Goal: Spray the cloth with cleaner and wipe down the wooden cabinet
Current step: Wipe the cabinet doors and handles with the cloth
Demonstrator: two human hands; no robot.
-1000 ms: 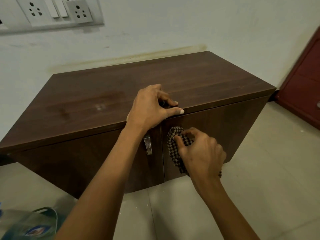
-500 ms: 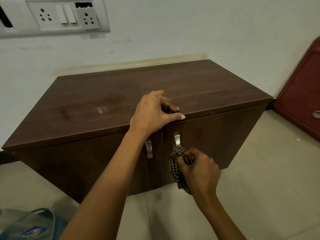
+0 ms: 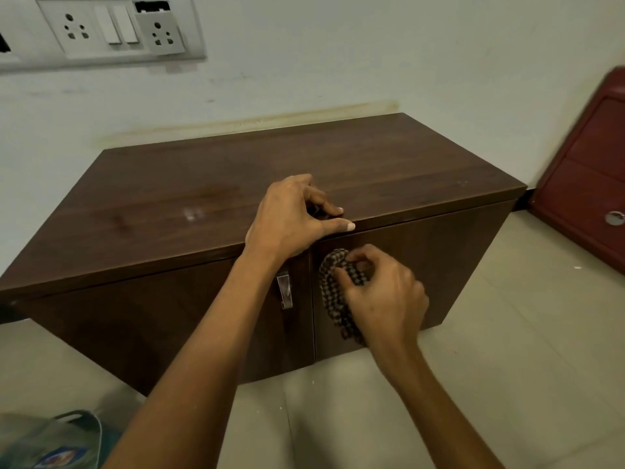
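- The checked cloth (image 3: 333, 292) is bunched into a pad and pressed flat against the upper part of the right-hand door (image 3: 422, 265) of the wooden cabinet (image 3: 209, 198), close to the seam between the two doors.
- The right hand (image 3: 382, 296) is clenched around the cloth, fingers curled over its top and the palm behind it. Judged from this grip, wadding the fabric gives a firm pad to rub the door face.
- The left hand (image 3: 294, 221) grips the front edge of the cabinet top, thumb along the lip and fingers curled on the surface. It holds nothing loose and probably braces the body, or steadies the cabinet against the push of wiping.
- The left door's metal handle (image 3: 284, 289) shows just beside the left wrist; any matching handle on the right door is hidden behind the cloth and hand.
- Whether the cloth is damp cannot be made out, and no spray bottle is in view.
- A pale smudge (image 3: 192, 214) sits on the cabinet top; whether it is a mark or a reflection is unclear.
- At bottom left a plastic bag (image 3: 50, 441) is cut off by the frame, its contents unreadable.
- On the right a dark red panel (image 3: 588, 184) leans near the wall, blurred and partly out of frame.
- A switchboard (image 3: 111, 28) sits on the wall above.
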